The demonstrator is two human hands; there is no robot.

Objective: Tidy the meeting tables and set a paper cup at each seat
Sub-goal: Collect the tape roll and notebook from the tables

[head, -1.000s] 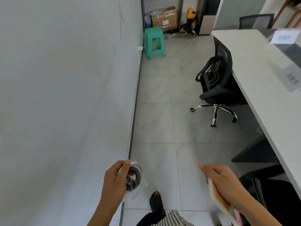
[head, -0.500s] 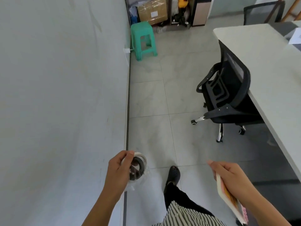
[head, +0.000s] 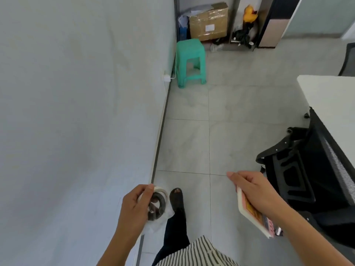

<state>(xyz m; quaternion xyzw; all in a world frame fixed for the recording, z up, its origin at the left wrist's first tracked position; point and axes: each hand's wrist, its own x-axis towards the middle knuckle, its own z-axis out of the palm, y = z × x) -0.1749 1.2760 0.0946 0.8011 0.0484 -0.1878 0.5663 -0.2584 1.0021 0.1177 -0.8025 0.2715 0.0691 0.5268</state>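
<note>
**A:** What am I carrying?

**B:** In my left hand (head: 134, 206) is a white-rimmed round item (head: 158, 204) in clear wrap. It may be a paper cup, but I cannot tell. My fingers curl round its rim. It looks light and crushable, and the film looks slippery, so I'd grip the rim gently.

**A:** And the other hand?

**B:** My right hand (head: 255, 191) pinches a thin booklet (head: 253, 214) by its upper edge. It looks light and fairly stiff. To the right of those fingers are a black chair (head: 307, 169) and the white desk (head: 326, 93). Far ahead stands a green stool (head: 190, 62).

Table (head: 330, 96) cut off (right edge).
</note>
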